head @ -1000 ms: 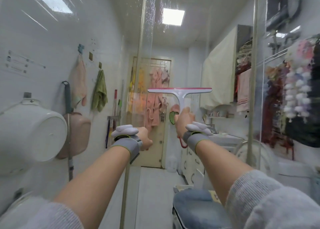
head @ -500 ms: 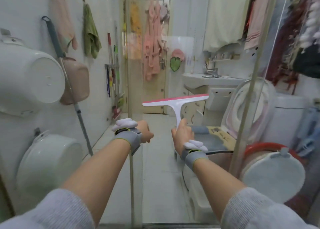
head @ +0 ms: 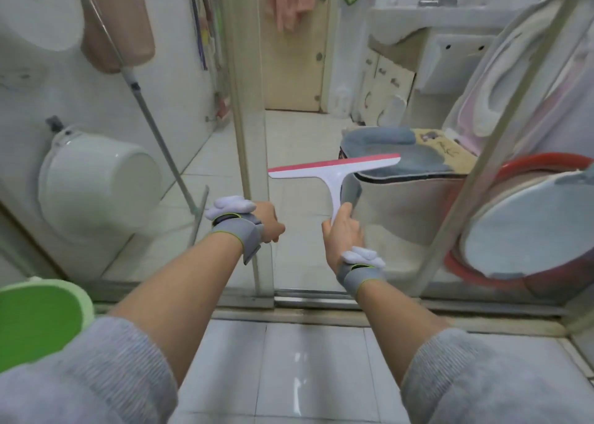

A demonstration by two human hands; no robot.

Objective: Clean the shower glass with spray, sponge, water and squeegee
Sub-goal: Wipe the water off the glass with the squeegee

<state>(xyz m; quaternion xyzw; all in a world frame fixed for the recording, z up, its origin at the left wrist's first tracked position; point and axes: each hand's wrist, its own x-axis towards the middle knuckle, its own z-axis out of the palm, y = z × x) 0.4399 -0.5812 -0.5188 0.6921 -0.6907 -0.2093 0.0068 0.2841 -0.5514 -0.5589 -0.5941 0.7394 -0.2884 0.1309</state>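
My right hand [head: 343,230] grips the handle of a white squeegee [head: 334,171] with a pink rubber strip. Its blade lies slightly tilted against the lower part of the shower glass [head: 385,230], a little above the bottom track. At the same height my left hand [head: 268,221] is curled around the vertical edge of the glass panel [head: 254,153]. Both wrists wear grey bands. No spray bottle or sponge is in view.
A green basin [head: 35,320] sits at the bottom left. Beyond the glass, a white basin [head: 96,182] and a mop pole [head: 154,128] hang on the left wall. A covered toilet [head: 401,153] and a red basin [head: 520,166] stand on the right. The metal door track [head: 321,295] runs below.
My right hand has drawn the squeegee down the glass from high up to near the bottom. My left hand slid down the glass edge with it, and my view tilted downward.
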